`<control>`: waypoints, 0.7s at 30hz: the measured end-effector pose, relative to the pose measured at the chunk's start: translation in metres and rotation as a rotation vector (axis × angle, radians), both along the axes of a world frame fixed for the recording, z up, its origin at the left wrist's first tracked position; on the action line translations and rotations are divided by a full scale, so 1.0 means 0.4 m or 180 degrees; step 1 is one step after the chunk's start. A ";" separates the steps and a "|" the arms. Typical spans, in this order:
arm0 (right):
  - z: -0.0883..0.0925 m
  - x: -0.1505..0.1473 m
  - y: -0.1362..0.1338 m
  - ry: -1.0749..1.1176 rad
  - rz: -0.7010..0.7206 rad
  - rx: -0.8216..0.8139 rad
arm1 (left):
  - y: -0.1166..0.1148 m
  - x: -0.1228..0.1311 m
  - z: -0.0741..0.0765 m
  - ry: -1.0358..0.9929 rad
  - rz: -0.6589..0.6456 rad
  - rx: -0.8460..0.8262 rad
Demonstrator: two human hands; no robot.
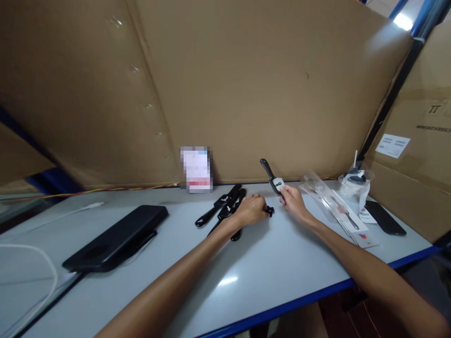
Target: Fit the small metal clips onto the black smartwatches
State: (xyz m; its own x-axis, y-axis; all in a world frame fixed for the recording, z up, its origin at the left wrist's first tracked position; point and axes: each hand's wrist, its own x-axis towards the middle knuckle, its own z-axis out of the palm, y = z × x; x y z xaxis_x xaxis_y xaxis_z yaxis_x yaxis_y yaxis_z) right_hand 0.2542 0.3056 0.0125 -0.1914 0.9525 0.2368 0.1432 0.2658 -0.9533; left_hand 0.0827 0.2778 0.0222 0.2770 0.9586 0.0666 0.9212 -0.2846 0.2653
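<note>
My right hand (293,203) is closed around the lower end of a black spokeshave (267,168), which tilts up and to the left above the table. A pale tag or card (278,183) with a dark oval mark covers its middle. My left hand (252,209) rests low over the table with curled fingers. A small black piece (269,211) sticks out at its fingertips; the rest of that piece is hidden. Beside and partly under my left wrist lies a pile of black spokeshaves (215,209) with glossy handles.
Clear plastic packs with a printed card (347,213) lie at right, near a wrapped cup (353,184) and a dark phone (385,218). A black power bank-like block (118,237) with cables is at left. A blurred upright card (197,170) leans against the cardboard wall (246,94).
</note>
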 end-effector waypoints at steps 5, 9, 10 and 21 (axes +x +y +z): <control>0.003 0.000 0.003 0.0060 -0.0062 -0.0045 | -0.025 -0.006 -0.020 -0.0115 -0.0047 0.0244; 0.005 -0.003 0.001 0.0043 -0.0025 -0.0068 | -0.050 -0.001 -0.025 0.0062 -0.0092 0.0385; 0.005 -0.004 0.000 0.0026 -0.0019 -0.0066 | -0.054 0.002 -0.023 0.0129 -0.0106 0.0365; 0.005 -0.009 -0.008 -0.0050 0.0003 -0.0024 | -0.052 0.010 -0.002 -0.0233 0.0244 0.0057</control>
